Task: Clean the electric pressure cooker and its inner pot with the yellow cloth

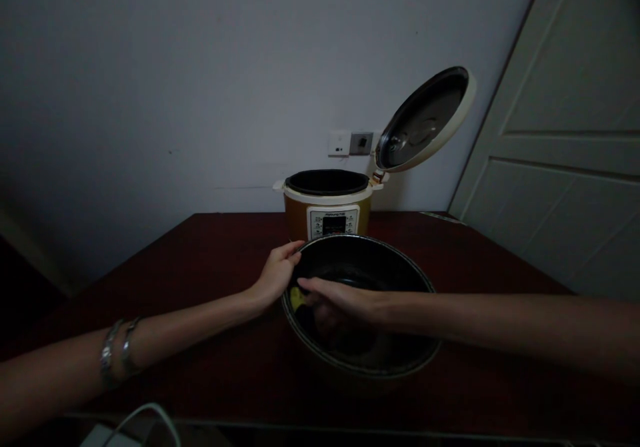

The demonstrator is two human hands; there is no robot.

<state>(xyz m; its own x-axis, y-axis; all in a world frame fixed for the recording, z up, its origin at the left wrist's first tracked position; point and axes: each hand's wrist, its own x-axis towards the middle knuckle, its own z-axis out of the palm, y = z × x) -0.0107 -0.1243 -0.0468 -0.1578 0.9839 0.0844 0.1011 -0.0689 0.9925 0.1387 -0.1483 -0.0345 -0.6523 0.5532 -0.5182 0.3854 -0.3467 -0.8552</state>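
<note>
A dark, round inner pot is tilted toward me above the front of the table. My left hand is closed on its left rim, thumb near the top edge. Inside the pot, my right hand presses a small sponge, yellow with a dark side, against the left inner wall. The fingers of that hand are partly lost in shadow. Behind the pot stands a multicooker, orange-brown and white, its lid raised to the right. The lower front of the cooker is hidden by the pot.
The dark red table reaches back to a pale wall. A socket and a white wall plate sit behind the cooker. A white cable loops below the table's front edge. At right is a panelled door.
</note>
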